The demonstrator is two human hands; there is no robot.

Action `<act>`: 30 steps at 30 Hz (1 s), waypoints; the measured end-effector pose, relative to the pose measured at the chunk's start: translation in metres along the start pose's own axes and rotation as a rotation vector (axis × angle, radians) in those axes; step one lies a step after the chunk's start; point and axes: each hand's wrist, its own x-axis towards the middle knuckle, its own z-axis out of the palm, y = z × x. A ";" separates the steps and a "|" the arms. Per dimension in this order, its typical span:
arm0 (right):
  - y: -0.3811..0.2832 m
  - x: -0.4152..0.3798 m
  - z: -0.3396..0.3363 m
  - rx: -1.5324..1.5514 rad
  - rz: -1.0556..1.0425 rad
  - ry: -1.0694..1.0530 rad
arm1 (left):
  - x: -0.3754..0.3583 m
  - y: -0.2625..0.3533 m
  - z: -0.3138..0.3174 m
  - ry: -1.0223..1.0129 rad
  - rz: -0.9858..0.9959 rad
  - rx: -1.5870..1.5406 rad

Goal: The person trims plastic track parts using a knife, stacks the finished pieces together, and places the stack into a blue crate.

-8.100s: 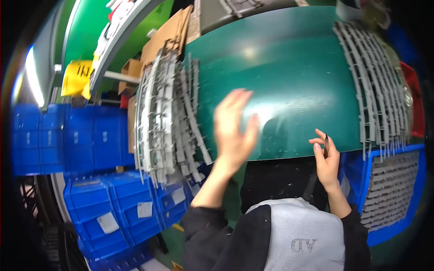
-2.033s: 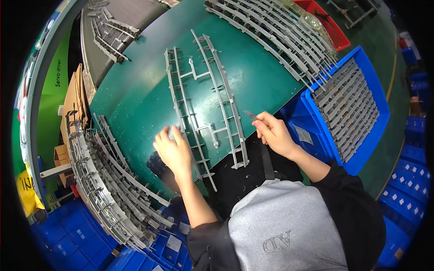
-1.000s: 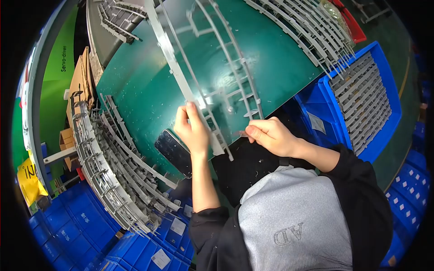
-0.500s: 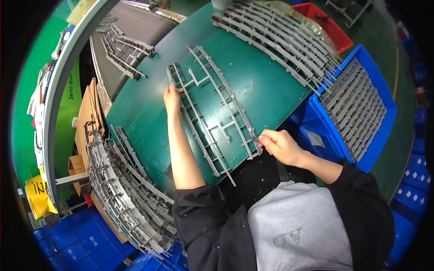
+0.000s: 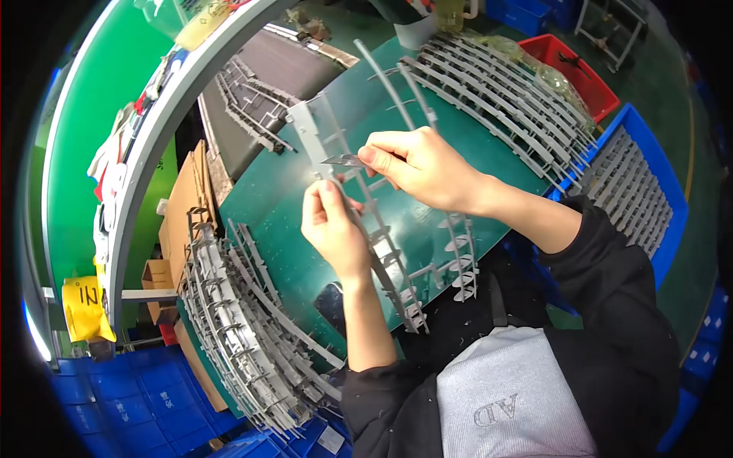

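My left hand [image 5: 336, 229] is closed around the near strip of a long grey plastic frame [image 5: 391, 246], which is lifted and tilted above the green table [image 5: 290, 206]. My right hand [image 5: 427, 172] pinches a small thin blade [image 5: 342, 160] whose pointed tip faces left. The blade lies just above my left hand, close to the edge of the frame's strip. Cross pieces link the frame's long strips, and part of it is hidden behind my right hand.
Grey strips lie in rows [image 5: 496, 107] at the table's far right. Beyond are a red bin [image 5: 588, 84] and a blue crate [image 5: 672, 206] of strips. More parts are piled [image 5: 237, 328] at the left. A conveyor [image 5: 259, 76] carries another frame.
The frame has been raised off the table and turned. My right hand has moved from the frame's near right end up and left, beside my left hand, with the blade.
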 end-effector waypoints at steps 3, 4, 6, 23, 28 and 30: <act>0.002 0.005 0.002 0.152 0.116 -0.130 | -0.005 0.001 -0.005 -0.005 0.003 -0.079; 0.005 0.005 -0.001 0.334 0.260 -0.281 | -0.005 -0.001 -0.006 -0.017 0.002 -0.114; 0.009 0.003 -0.007 0.693 0.553 -0.581 | -0.007 -0.004 -0.007 -0.043 -0.002 -0.186; -0.018 0.015 -0.053 -0.986 -0.854 -0.007 | -0.001 -0.010 -0.016 -0.307 -0.276 -0.486; -0.031 0.035 -0.051 -0.992 -1.027 0.018 | -0.007 -0.012 -0.005 -0.418 -0.390 -0.594; -0.040 0.041 -0.043 -0.908 -1.090 0.149 | -0.011 -0.013 0.005 -0.438 -0.452 -0.572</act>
